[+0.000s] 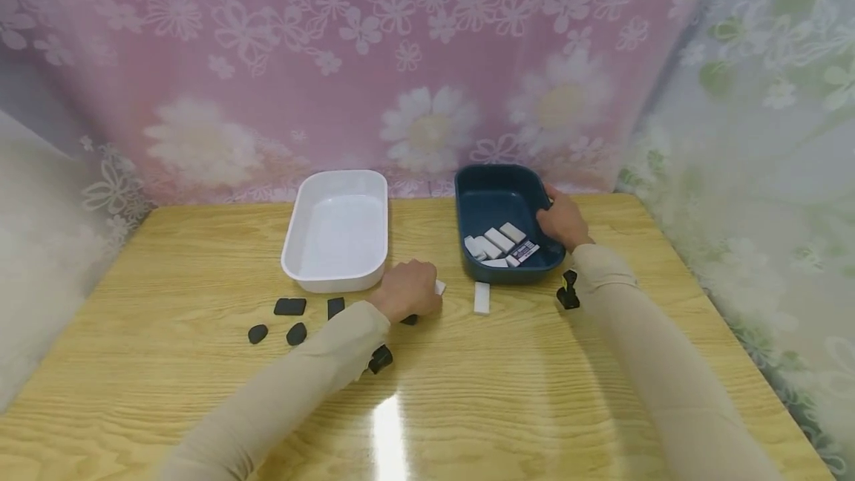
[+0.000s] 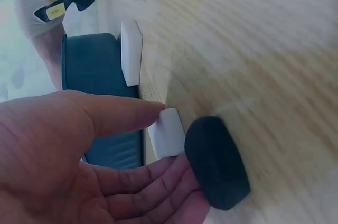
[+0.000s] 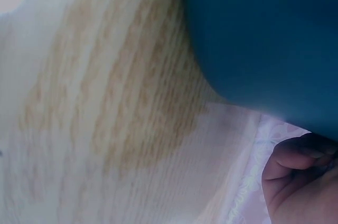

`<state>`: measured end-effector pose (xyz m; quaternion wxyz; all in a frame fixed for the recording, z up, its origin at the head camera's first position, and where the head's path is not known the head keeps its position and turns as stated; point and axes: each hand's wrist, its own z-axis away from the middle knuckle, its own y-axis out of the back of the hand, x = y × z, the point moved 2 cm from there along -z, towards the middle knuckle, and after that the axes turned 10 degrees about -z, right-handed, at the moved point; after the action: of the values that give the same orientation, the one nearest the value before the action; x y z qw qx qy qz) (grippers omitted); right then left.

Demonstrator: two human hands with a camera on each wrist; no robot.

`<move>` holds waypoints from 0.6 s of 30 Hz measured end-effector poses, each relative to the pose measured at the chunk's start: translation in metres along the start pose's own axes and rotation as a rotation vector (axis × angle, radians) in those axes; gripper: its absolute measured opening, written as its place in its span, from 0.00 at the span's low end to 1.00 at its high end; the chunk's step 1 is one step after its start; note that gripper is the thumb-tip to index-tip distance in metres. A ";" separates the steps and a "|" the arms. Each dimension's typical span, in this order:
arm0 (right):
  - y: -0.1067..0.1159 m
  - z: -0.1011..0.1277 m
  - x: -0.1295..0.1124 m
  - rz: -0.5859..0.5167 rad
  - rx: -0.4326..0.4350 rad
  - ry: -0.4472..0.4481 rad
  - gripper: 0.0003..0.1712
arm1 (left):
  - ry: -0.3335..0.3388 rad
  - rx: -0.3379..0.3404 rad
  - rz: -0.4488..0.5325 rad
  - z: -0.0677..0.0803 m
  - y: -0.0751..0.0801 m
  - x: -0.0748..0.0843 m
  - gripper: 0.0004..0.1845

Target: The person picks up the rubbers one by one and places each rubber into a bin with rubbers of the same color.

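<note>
My left hand (image 1: 407, 290) is over the table between the two bins. In the left wrist view its thumb and fingertips pinch a small white block (image 2: 170, 133) by opposite edges. A dark oblong piece (image 2: 216, 163) with cut corners lies right beside that block, at the fingertips. With my right hand (image 1: 564, 221) I grip the right rim of the dark blue bin (image 1: 510, 274). Several white blocks (image 1: 498, 239) and a printed eraser (image 1: 523, 252) lie inside it. One more white block (image 1: 482, 298) lies on the table just in front of this bin.
A white bin (image 1: 334, 284) stands left of the blue one, nothing in it. On the wooden table (image 1: 494, 392) before it lie black rectangular pieces (image 1: 290, 306) and rounded black pieces (image 1: 257, 333). A flowered curtain (image 1: 427, 80) hangs along the back edge.
</note>
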<state>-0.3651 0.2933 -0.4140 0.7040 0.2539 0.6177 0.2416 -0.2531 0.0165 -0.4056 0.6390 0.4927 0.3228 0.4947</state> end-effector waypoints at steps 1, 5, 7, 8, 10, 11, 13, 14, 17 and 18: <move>0.001 0.000 0.000 0.002 0.002 0.003 0.38 | 0.003 -0.005 0.010 -0.001 0.000 0.000 0.07; 0.001 0.001 -0.001 0.014 0.005 0.013 0.38 | 0.011 -0.005 0.024 -0.004 0.000 0.001 0.06; 0.001 0.001 -0.001 0.015 0.006 0.013 0.38 | 0.008 0.002 0.025 -0.004 0.001 0.001 0.06; 0.001 0.000 0.000 0.014 0.007 0.011 0.38 | 0.005 0.008 0.025 -0.004 0.001 0.001 0.06; 0.000 0.000 0.001 0.014 0.009 0.012 0.38 | 0.002 0.016 0.027 -0.004 0.001 0.001 0.07; 0.000 0.000 0.001 0.013 0.010 0.011 0.38 | 0.000 0.022 0.026 -0.004 0.001 0.001 0.09; 0.000 -0.001 0.002 0.007 0.009 0.008 0.38 | -0.001 0.036 0.020 -0.004 0.001 0.000 0.10; 0.000 -0.001 0.002 0.008 0.008 0.006 0.38 | -0.004 0.044 0.019 -0.004 0.001 -0.001 0.11; 0.001 -0.001 0.002 0.008 0.004 -0.002 0.37 | -0.014 0.077 0.016 -0.006 0.001 -0.004 0.11; 0.001 -0.002 0.002 0.007 0.005 -0.004 0.37 | -0.015 0.098 0.009 -0.007 0.002 -0.005 0.11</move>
<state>-0.3664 0.2954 -0.4146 0.7037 0.2583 0.6159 0.2423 -0.2615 0.0141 -0.4059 0.6143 0.5287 0.3394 0.4775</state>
